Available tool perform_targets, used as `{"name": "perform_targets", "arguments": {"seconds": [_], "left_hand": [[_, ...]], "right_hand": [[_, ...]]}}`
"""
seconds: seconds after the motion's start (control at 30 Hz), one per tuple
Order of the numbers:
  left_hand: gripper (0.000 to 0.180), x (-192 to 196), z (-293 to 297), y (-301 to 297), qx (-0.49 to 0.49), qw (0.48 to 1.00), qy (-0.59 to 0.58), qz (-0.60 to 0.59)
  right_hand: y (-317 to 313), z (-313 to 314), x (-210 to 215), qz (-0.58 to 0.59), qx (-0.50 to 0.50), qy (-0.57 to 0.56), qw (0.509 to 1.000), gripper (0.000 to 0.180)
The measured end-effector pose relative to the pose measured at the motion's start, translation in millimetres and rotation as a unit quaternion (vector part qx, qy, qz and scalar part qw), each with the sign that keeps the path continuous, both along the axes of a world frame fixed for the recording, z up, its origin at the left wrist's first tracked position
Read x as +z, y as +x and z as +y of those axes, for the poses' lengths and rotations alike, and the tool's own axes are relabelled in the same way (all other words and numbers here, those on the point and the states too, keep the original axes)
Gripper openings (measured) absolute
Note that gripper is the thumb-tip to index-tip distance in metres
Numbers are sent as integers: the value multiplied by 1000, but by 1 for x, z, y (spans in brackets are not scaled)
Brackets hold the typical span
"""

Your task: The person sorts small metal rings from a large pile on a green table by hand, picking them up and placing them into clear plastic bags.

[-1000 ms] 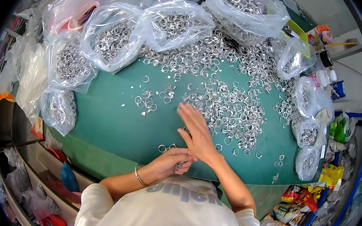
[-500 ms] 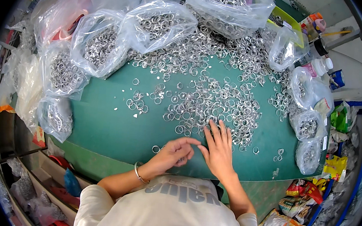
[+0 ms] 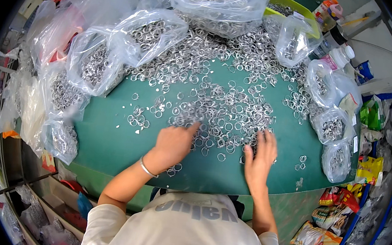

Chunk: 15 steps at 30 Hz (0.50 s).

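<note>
Small silver-coloured metal rings [image 3: 235, 109] lie in a loose spread across the green tabletop [image 3: 108, 147]. Above the near left part of this spread is my left hand [image 3: 175, 144], its index finger stretched out onto the rings. Its other fingers bend under and are partly hidden; a silver bangle [image 3: 148, 167] circles that wrist. Several rings [image 3: 173, 169] lie on the table just below this hand. My right hand [image 3: 261, 155] rests at the near right edge of the spread, fingers stretched forward and thumb apart, fingertips touching rings.
A denser heap of rings [image 3: 188, 51] runs along the far side. Clear plastic bags of rings [image 3: 150, 35] stand around the left, back and right. A yellow-green tray [image 3: 301, 12] and a white bottle [image 3: 339, 57] are at the far right. Blue shelving [image 3: 376, 210] holds colourful packets.
My left hand has moved from beside the right thumb, forward and left, onto the rings. My right hand has shifted right. The whole view has tilted slightly.
</note>
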<state>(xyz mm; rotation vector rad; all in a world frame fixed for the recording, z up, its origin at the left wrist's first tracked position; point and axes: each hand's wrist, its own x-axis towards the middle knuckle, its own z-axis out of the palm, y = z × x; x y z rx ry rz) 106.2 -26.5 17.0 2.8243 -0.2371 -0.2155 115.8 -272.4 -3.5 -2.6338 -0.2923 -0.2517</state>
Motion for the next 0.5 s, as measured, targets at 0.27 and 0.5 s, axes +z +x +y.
{"name": "perform_targets", "arguments": {"seconds": [0.27, 0.5], "left_hand": [[26, 20, 0, 5, 80, 995, -55, 8], [61, 10, -33, 59, 9, 1000, -20, -13]], "right_hand": [[-14, 37, 1, 58, 267, 59, 960, 42], [33, 9, 6, -25, 30, 42, 998, 47]]}}
